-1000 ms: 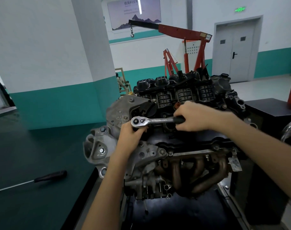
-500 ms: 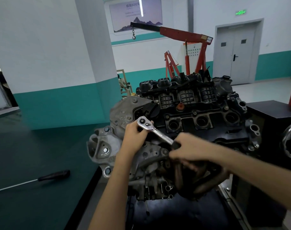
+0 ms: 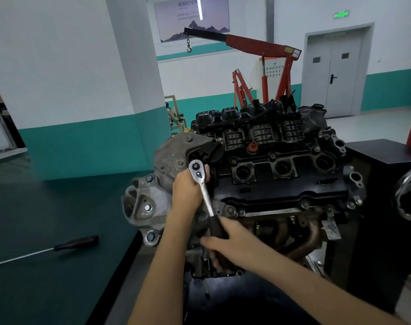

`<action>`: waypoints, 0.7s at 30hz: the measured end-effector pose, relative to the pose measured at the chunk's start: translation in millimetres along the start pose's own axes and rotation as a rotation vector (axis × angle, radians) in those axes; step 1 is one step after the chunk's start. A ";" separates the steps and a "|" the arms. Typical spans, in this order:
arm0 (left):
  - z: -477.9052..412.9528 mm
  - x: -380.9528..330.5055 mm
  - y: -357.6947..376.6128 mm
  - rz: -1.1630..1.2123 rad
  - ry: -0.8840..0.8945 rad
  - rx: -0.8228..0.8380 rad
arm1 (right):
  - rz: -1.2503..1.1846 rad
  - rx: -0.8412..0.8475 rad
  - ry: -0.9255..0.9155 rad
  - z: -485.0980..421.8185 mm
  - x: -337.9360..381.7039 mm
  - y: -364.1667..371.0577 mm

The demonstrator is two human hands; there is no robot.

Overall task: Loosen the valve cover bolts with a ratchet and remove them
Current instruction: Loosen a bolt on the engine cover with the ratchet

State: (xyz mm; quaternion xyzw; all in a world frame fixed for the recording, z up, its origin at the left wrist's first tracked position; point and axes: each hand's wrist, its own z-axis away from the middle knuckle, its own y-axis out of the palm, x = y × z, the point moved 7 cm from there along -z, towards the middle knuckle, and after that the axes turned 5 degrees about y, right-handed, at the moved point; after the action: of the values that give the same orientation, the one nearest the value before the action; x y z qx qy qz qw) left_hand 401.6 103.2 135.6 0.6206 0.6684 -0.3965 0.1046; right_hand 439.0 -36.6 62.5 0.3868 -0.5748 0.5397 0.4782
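Head view, single frame. Engine (image 3: 270, 184) sits on a stand, centre to right of scene, black valve cover (image 3: 281, 184) on top facing the camera, three open round wells along its middle.

Ratchet (image 3: 204, 191): chrome head up at the left end of the valve cover, next to the grey cast bracket (image 3: 169, 160). Shaft runs down and slightly right toward the near side, ending in a black handle. The socket and the bolt under the head are hidden; cannot tell whether the tool is seated on a bolt.

Left hand (image 3: 188, 191): cupped around the ratchet head from the left, fingers closed behind and under it, thumb side against the shaft. Steadying grip at the head.

Right hand (image 3: 230, 240): wrapped on the black handle at the near end of the ratchet, fingers curled under it, in front of the exhaust manifold (image 3: 298, 233). The image is slightly blurred here.

Valve cover bolts (image 3: 304, 204): several small bolt heads visible along the near edge of the cover, in their holes. Others show along the far edge near the red cap (image 3: 253, 146).

Surroundings: dark green tabletop (image 3: 35, 231) to the left, with a long screwdriver (image 3: 59, 246) lying on it, black handle pointing right, well apart from the engine. Red engine hoist (image 3: 258, 45) far behind, hook hanging at its left end. Grey double door (image 3: 333, 71) at far right.
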 end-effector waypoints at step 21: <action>-6.7 14.1 10.1 -0.040 -0.051 0.002 | 0.064 -0.011 0.011 -1.0 -7.0 -18.0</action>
State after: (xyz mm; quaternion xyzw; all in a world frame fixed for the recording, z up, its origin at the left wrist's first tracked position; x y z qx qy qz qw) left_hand 410.3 117.2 127.1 0.5967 0.6775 -0.4149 0.1132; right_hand 458.2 -38.2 60.2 0.3627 -0.5872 0.5537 0.4658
